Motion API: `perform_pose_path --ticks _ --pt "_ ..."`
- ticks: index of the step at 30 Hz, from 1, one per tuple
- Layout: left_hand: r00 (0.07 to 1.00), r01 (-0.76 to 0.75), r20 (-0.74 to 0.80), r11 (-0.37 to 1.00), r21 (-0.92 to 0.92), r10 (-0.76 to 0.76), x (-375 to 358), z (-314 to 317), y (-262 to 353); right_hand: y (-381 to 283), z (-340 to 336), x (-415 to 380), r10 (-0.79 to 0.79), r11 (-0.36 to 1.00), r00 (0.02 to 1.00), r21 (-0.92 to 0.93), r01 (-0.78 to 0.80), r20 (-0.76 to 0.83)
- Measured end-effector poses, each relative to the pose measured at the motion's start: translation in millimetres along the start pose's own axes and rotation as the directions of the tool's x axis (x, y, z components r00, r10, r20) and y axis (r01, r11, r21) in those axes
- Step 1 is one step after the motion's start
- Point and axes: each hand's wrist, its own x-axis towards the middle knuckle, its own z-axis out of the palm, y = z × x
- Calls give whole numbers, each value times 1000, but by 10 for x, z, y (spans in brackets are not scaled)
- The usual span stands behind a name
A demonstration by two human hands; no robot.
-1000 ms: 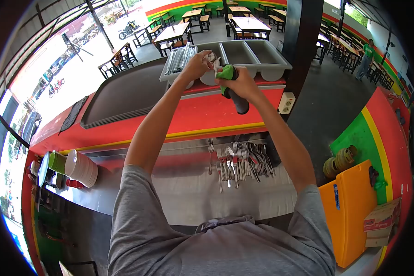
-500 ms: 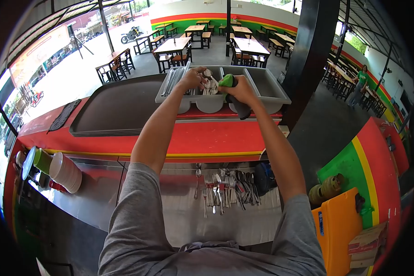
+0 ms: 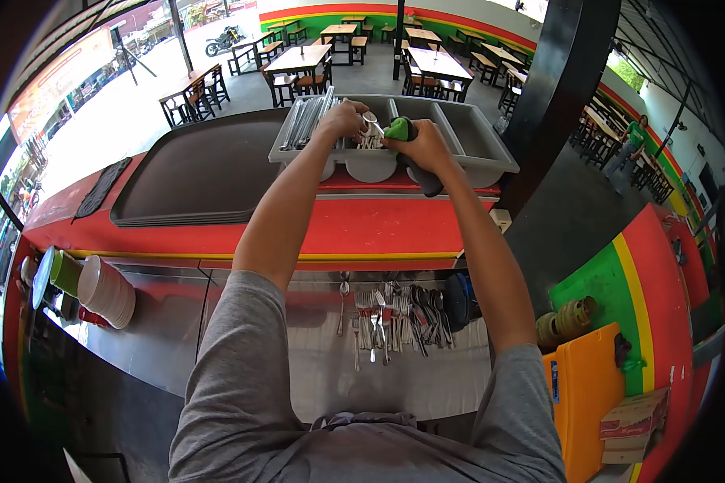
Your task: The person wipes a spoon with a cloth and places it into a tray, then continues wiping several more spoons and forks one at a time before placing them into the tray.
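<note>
My left hand (image 3: 345, 119) is over the second compartment of a grey cutlery tray (image 3: 475, 167), its fingers closed at the bowl of a spoon (image 3: 369, 118). The spoon's handle slants towards the right hand. More spoons (image 3: 369, 142) lie below in that compartment, partly hidden. My right hand (image 3: 428, 146) grips a green and dark cloth (image 3: 398, 129), whose dark end hangs over the tray's front. Long, thin, pale items (image 3: 304, 121) fill the left compartment.
Dark serving trays (image 3: 201, 173) are stacked on the red counter (image 3: 379, 229). Several forks and spoons (image 3: 395, 318) lie on the steel worktop (image 3: 338, 386) below. Bowls (image 3: 105, 294) are stacked at left. A black post (image 3: 560, 88) stands right of the cutlery tray; a person (image 3: 632, 149) stands farther back.
The left hand has moved slightly right, closer to the right hand, and the spoon bowl sits higher and more upright between them. The right hand still grips the cloth. The view has shifted slightly.
</note>
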Motion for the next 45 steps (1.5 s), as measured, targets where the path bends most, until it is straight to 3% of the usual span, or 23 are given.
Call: perform_pose_path --ticks 9,15,21,30,39,45 --pt "999 -5 53 993 -118 11 -14 -11 13 -24 -1 4 23 999 1000 -34 -23 21" --pt "997 -21 64 941 -337 45 -56 -12 29 -5 13 17 39 999 999 -38 -38 28" --pt "994 -56 67 938 -342 84 14 -9 -45 -22 11 13 57 998 998 -37 -56 31" --pt "998 -15 58 958 -286 34 1 -4 -45 -33 7 16 79 997 996 -28 -78 39" --pt "1000 -31 2 996 -86 31 -18 14 -46 9 25 10 74 997 997 -20 -74 5" --pt "992 -109 -40 974 198 119 -99 89 0 39 24 -3 61 998 998 -29 -62 -18"
